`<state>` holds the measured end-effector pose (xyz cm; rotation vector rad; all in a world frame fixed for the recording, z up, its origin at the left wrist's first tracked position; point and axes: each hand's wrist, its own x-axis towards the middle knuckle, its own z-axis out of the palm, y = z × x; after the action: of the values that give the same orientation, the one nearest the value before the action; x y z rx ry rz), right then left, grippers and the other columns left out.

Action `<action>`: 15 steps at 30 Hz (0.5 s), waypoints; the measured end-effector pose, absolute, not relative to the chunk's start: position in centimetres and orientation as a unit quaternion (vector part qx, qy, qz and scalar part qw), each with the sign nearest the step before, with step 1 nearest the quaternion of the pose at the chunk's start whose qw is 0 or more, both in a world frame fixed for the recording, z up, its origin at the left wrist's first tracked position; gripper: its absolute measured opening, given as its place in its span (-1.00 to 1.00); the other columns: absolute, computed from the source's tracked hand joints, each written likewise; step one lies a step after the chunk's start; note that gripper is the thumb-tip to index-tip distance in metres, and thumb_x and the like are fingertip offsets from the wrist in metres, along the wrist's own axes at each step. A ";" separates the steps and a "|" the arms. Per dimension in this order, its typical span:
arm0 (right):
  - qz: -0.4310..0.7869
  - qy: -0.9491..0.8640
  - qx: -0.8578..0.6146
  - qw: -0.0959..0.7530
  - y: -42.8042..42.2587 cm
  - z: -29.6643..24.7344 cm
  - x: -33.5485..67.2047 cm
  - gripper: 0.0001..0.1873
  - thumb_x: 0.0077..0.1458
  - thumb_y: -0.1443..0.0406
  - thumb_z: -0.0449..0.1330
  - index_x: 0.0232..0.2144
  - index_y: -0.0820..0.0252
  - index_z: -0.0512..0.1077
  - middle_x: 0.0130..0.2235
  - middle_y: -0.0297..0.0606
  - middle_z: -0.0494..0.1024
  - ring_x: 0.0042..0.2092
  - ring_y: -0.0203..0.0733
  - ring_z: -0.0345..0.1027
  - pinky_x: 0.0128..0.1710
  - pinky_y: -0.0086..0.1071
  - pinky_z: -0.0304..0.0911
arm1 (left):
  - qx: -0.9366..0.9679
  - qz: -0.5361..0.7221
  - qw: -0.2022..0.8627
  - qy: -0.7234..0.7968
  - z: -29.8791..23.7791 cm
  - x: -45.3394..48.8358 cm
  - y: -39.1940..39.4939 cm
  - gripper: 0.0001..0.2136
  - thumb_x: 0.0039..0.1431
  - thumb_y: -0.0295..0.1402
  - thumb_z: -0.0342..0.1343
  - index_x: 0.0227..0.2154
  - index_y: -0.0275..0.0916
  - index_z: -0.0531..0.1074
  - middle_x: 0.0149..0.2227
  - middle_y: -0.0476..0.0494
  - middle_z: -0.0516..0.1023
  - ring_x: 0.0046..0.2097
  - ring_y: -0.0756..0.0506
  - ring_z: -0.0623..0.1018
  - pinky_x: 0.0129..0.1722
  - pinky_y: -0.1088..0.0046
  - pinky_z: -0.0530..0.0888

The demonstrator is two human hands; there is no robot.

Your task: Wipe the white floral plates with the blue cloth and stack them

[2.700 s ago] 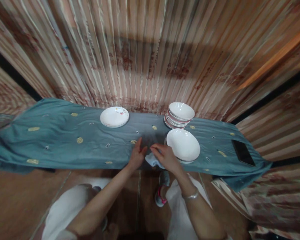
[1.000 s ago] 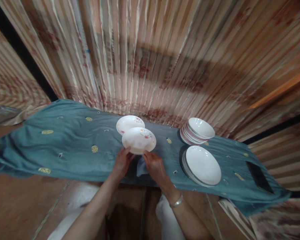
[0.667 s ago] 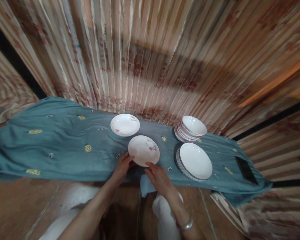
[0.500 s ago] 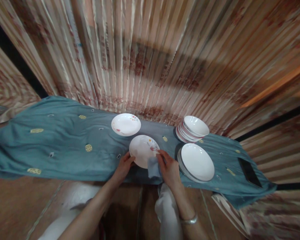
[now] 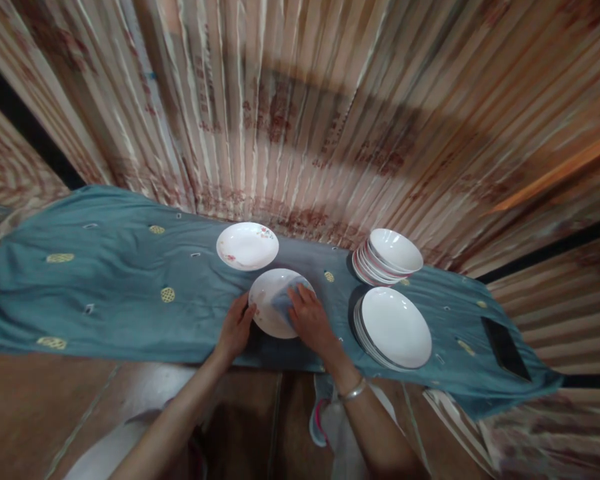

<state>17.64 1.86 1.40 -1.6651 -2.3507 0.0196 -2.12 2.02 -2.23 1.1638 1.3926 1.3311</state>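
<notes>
A white plate with a flower print lies in front of me, near the front edge of the cloth-covered table. My left hand grips its left rim, thumb on top. My right hand presses a grey-blue cloth onto the plate's inner face, its fingers lying over the cloth. Just behind stands another flowered plate, touched by neither hand. The right hand and cloth cover part of the nearer plate's surface.
To the right are a stack of bowls and, nearer me, a stack of white plates. A dark flat object lies at the table's right end. The green tablecloth has a pineapple print. A pleated curtain hangs behind.
My right hand has moved from the plate's right rim onto its inner face, taking the cloth with it. The left hand still holds the left rim. The view has shifted slightly.
</notes>
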 end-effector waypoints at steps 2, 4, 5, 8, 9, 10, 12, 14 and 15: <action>0.009 -0.811 -0.576 0.098 2.7 1.0 17.5 -0.57 0.26 0.43 0.10 0.17 0.29 0.41 0.22 0.07 0.42 0.22 -0.01 0.31 0.24 -0.12 0.23 | 0.464 0.535 0.415 0.571 -2.5 -2.5 2.2 -0.66 0.05 -0.21 0.16 -0.11 -0.17 0.57 0.04 -0.22 0.58 0.16 -0.27 0.46 0.30 0.11 0.24; 0.010 -0.809 -0.582 0.080 3.5 0.8 17.3 -0.58 0.26 0.48 0.06 0.12 0.32 0.44 0.17 0.06 0.46 0.19 -0.04 0.34 0.24 -0.18 0.21 | 0.462 0.535 0.408 0.578 -2.6 -3.0 2.4 -0.67 0.01 -0.23 0.17 -0.13 -0.15 0.59 0.04 -0.19 0.59 0.16 -0.26 0.47 0.30 0.11 0.24; 0.010 -0.807 -0.585 0.076 3.9 0.7 17.3 -0.58 0.25 0.50 0.03 0.10 0.33 0.45 0.14 0.06 0.48 0.17 -0.05 0.34 0.24 -0.20 0.21 | 0.464 0.532 0.412 0.576 -2.6 -3.2 2.5 -0.67 0.00 -0.24 0.18 -0.15 -0.14 0.59 0.02 -0.18 0.60 0.14 -0.26 0.48 0.30 0.11 0.25; 0.010 -0.802 -0.594 0.068 4.7 0.9 16.9 -0.59 0.24 0.53 -0.01 0.04 0.34 0.48 0.11 0.06 0.49 0.13 -0.06 0.36 0.23 -0.22 0.19 | 0.468 0.522 0.439 0.562 -2.4 -3.6 2.5 -0.67 0.01 -0.20 0.17 -0.15 -0.15 0.61 -0.02 -0.18 0.63 0.10 -0.27 0.51 0.27 0.12 0.30; 0.009 -0.801 -0.595 0.065 4.9 1.0 16.8 -0.60 0.24 0.53 -0.02 0.03 0.34 0.48 0.11 0.07 0.49 0.12 -0.05 0.35 0.23 -0.22 0.19 | 0.467 0.521 0.447 0.558 -2.2 -3.6 2.4 -0.67 0.02 -0.19 0.17 -0.15 -0.15 0.61 -0.01 -0.19 0.63 0.10 -0.27 0.52 0.26 0.12 0.31; 0.009 -0.799 -0.597 0.062 5.1 1.0 16.5 -0.60 0.24 0.52 -0.02 0.02 0.35 0.48 0.12 0.08 0.48 0.12 -0.04 0.35 0.22 -0.21 0.20 | 0.466 0.522 0.453 0.553 -2.1 -3.5 2.3 -0.67 0.03 -0.19 0.18 -0.14 -0.15 0.61 0.00 -0.19 0.63 0.10 -0.27 0.52 0.25 0.13 0.32; 0.011 -0.794 -0.605 0.061 5.4 1.2 16.0 -0.61 0.25 0.50 -0.02 0.03 0.34 0.47 0.13 0.09 0.45 0.11 -0.01 0.34 0.19 -0.19 0.23 | 0.457 0.529 0.462 0.545 -1.9 -3.4 2.2 -0.68 0.01 -0.22 0.20 -0.15 -0.16 0.62 0.00 -0.19 0.63 0.10 -0.27 0.52 0.25 0.14 0.31; 0.016 -0.788 -0.611 0.066 5.6 1.2 15.4 -0.61 0.26 0.49 -0.02 0.04 0.31 0.46 0.15 0.09 0.43 0.11 0.01 0.33 0.16 -0.16 0.26 | 0.439 0.538 0.474 0.542 -1.7 -3.2 2.1 -0.70 0.00 -0.27 0.22 -0.17 -0.15 0.63 -0.02 -0.19 0.64 0.10 -0.26 0.53 0.26 0.15 0.29; 0.020 -0.788 -0.612 0.070 5.6 1.1 15.1 -0.61 0.26 0.48 -0.02 0.05 0.31 0.45 0.16 0.09 0.41 0.11 0.01 0.33 0.15 -0.15 0.26 | 0.426 0.540 0.480 0.544 -1.5 -3.1 2.0 -0.71 -0.02 -0.30 0.23 -0.19 -0.15 0.63 -0.03 -0.18 0.64 0.09 -0.25 0.53 0.27 0.16 0.28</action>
<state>15.05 5.63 1.14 -1.8409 -2.3692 0.0598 -3.09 2.02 -1.54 1.0402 1.3284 1.3177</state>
